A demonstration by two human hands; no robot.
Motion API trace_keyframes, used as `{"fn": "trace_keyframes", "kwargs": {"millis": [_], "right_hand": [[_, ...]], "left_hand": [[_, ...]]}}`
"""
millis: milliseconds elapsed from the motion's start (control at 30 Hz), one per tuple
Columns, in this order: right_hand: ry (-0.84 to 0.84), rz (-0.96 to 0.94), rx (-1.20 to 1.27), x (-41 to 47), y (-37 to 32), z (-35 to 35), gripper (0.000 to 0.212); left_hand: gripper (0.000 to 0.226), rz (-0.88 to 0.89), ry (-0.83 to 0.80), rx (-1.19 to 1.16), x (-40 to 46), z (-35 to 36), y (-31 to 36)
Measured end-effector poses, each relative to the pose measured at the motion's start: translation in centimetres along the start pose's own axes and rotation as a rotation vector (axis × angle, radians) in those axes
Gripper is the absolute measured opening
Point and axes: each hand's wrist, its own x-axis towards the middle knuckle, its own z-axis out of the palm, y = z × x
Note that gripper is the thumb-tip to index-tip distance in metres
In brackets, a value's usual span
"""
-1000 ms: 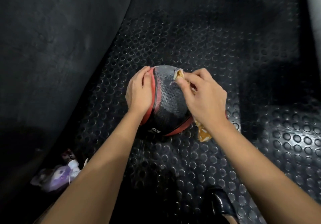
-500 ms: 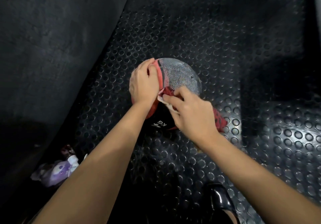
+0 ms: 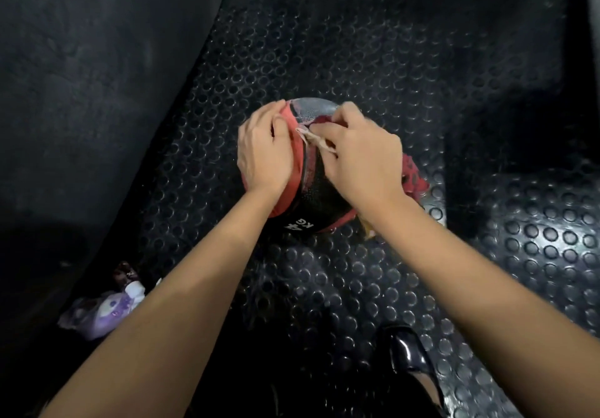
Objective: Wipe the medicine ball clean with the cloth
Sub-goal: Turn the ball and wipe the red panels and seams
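Head view shows the medicine ball (image 3: pixel 316 190), marked in kilograms so likely heavy and firm, resting mid-floor (image 3: pixel 373 60) on studded rubber, steadied by the flat left hand (image 3: pixel 264 151) while the right hand (image 3: pixel 363 161) pinches the soft cloth (image 3: pixel 414 174) against its top.

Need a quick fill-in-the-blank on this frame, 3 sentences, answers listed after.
1. The left hand rests on the ball's ____ band.
2. The right hand presses the ____ against the medicine ball.
3. White print near the ball's bottom reads "4 ____".

Missing words: red; cloth; KG
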Motion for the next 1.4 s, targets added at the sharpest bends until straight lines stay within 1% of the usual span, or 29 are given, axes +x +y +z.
{"fn": "trace_keyframes", "kwargs": {"millis": [67, 133, 167, 200, 267, 367, 433, 467, 500, 533, 567, 600, 667, 700, 733, 767, 800, 833, 867, 900, 933, 967, 1033, 1067, 1100, 1200, 1267, 1333, 1400], "right_hand": [[-0.017, -0.033, 0.013, -1.2, -0.2, 0.1, 0.029], [-0.083, -0.108, 0.028, -4.0, -0.3, -0.1, 0.021], [-0.111, -0.119, 0.051, -5.2, -0.2, -0.2, 0.022], [-0.158, -0.077, 0.103, -5.9, -0.1, -0.3, 0.023], [-0.207, 0.17, 0.282, -5.5, 0.1, -0.9, 0.032], [-0.222, 0.649, 0.753, -4.1, 1.8, -1.2, 0.04], [-0.239, 0.843, 0.874, -3.6, 3.7, -1.3, 0.045], [-0.235, 0.874, 0.879, -3.4, 4.2, -1.4, 0.046], [-0.209, 0.875, 0.843, -3.2, 4.7, -1.4, 0.041], [-0.172, 0.851, 0.765, -3.2, 5.1, -1.4, 0.03], [-0.136, 0.808, 0.662, -3.4, 5.2, -1.5, 0.018], [-0.103, 0.76, 0.53, -3.3, 5.2, -1.9, 0.013], [-0.071, 0.683, 0.189, -3.2, 5.1, -2.5, 0.024], [-0.071, 0.669, 0.067, -3.1, 5.1, -2.4, 0.031], [-0.093, 0.692, 0.044, -2.8, 4.7, -2.6, 0.036], [-0.08, 0.753, 0.182, -2.6, 4.5, -2.4, 0.036], [-0.065, 0.865, 0.447, -2.2, 4.2, -2.2, 0.032], [-0.067, 0.973, 0.775, -1.8, 3.7, -2.0, 0.025], [-0.079, 1.048, 1.047, -1.6, 3.0, -1.9, 0.02], [-0.082, 1.064, 1.212, -1.5, 2.4, -1.7, 0.018], [-0.076, 1.01, 1.248, -1.6, 1.9, -1.5, 0.018], [-0.064, 0.897, 1.174, -1.8, 1.5, -1.0, 0.019], [-0.041, 0.655, 0.825, -2.0, 1.2, 0.0, 0.021], [-0.05, 0.586, 0.725, -2.0, 1.3, 0.4, 0.022], [-0.076, 0.556, 0.722, -1.9, 1.4, 0.8, 0.024], [-0.175, 0.511, 0.899, -1.6, 1.3, 1.5, 0.035], [-0.235, 0.432, 0.842, -1.9, 1.6, 1.8, 0.048], [-0.291, 0.388, 0.705, -2.6, 2.0, 1.7, 0.062], [-0.266, 0.382, 0.634, -3.1, 2.4, 1.5, 0.066]], "left_hand": [[0.038, -0.016, -0.002, -0.001, 0.1, 0.0, 0.2], [0.038, -0.028, 0.003, -0.004, 0.7, -0.1, 0.4], [0.038, -0.031, 0.006, -0.006, 0.9, -0.2, 0.4], [0.039, -0.032, 0.008, -0.01, 1.0, -0.2, 0.3], [0.038, -0.031, 0.004, -0.018, 0.9, -0.2, 0.1], [0.037, -0.041, -0.005, -0.03, 0.9, -0.5, -0.2], [0.037, -0.047, -0.005, -0.047, 1.2, -0.7, -0.4], [0.037, -0.053, 0.0, -0.061, 1.4, -0.7, -0.6], [0.036, -0.06, 0.002, -0.074, 1.6, -0.8, -0.7], [0.036, -0.067, 0.002, -0.085, 1.8, -0.9, -0.9], [0.037, -0.073, -0.001, -0.092, 1.9, -0.9, -1.0], [0.037, -0.081, -0.005, -0.097, 2.0, -1.0, -1.1], [0.036, -0.101, -0.009, -0.108, 2.3, -1.2, -1.3], [0.036, -0.112, -0.009, -0.116, 2.4, -1.3, -1.4], [0.036, -0.12, -0.008, -0.125, 2.5, -1.4, -1.5], [0.035, -0.127, -0.006, -0.132, 2.5, -1.4, -1.6], [0.035, -0.132, -0.003, -0.138, 2.5, -1.5, -1.7], [0.036, -0.133, 0.0, -0.143, 2.4, -1.5, -1.8], [0.036, -0.134, 0.004, -0.149, 2.4, -1.5, -1.9], [0.036, -0.131, 0.007, -0.153, 2.3, -1.5, -1.9], [0.036, -0.127, 0.01, -0.156, 2.3, -1.5, -1.9], [0.036, -0.124, 0.009, -0.157, 2.3, -1.5, -1.9], [0.036, -0.122, 0.007, -0.147, 2.3, -1.5, -1.9], [0.036, -0.116, 0.009, -0.133, 2.2, -1.5, -1.9], [0.037, -0.098, 0.011, -0.116, 2.1, -1.5, -1.8], [0.038, 0.033, 0.038, -0.055, 1.5, -1.3, -1.4], [0.038, 0.137, 0.05, 0.016, 1.3, -1.1, -1.2], [0.041, 0.205, 0.003, 0.081, 1.1, -1.0, -1.2], [0.046, 0.242, -0.05, 0.131, 0.7, -0.8, -1.6]]}}
